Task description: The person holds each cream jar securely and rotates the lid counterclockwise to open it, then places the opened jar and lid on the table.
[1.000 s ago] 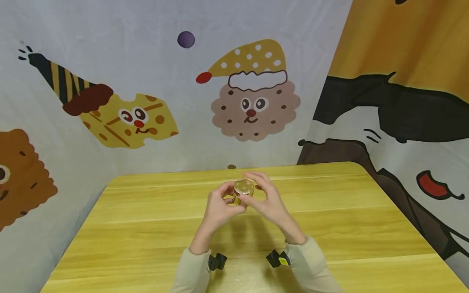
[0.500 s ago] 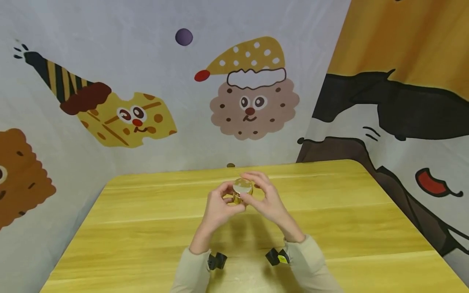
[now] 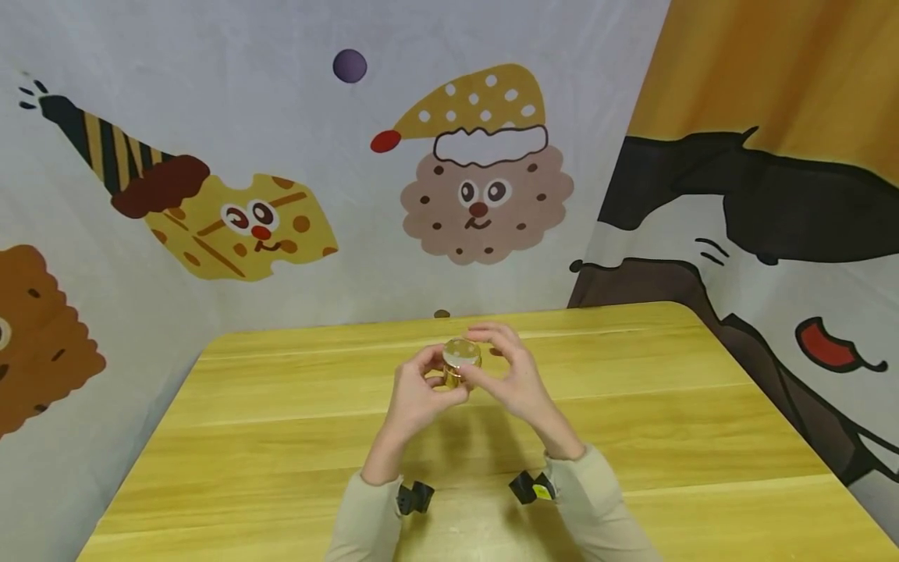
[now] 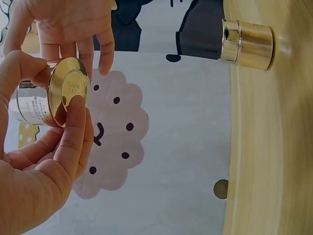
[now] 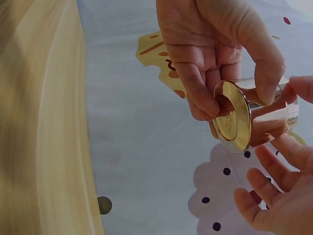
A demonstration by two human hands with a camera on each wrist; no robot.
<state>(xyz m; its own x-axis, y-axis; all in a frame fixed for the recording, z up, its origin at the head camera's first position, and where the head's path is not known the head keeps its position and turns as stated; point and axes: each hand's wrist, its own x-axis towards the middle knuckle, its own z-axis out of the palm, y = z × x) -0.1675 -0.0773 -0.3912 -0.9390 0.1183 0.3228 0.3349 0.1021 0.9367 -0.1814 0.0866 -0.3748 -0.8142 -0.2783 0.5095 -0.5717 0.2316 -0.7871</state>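
A shiny gold jar is held up above the table between both hands. My left hand grips its lower part, thumb and fingers round the side. In the left wrist view, stamped print shows on the jar's gold base and small lettering on its silvery side. My right hand has its thumb and index finger round the upper end, at the rim. Its other fingers spread apart in the right wrist view. A second gold jar stands upright on the table in the left wrist view.
A wooden table with rounded far corners lies under the hands. Behind and beside it hangs pale cloth printed with cartoon biscuits and cheese. Black camera mounts sit at the wrists by the light sleeves.
Wall, table and hands sit slightly higher and further left in the head view. Both hands keep the same hold on the jar, and the reflection on its top differs.
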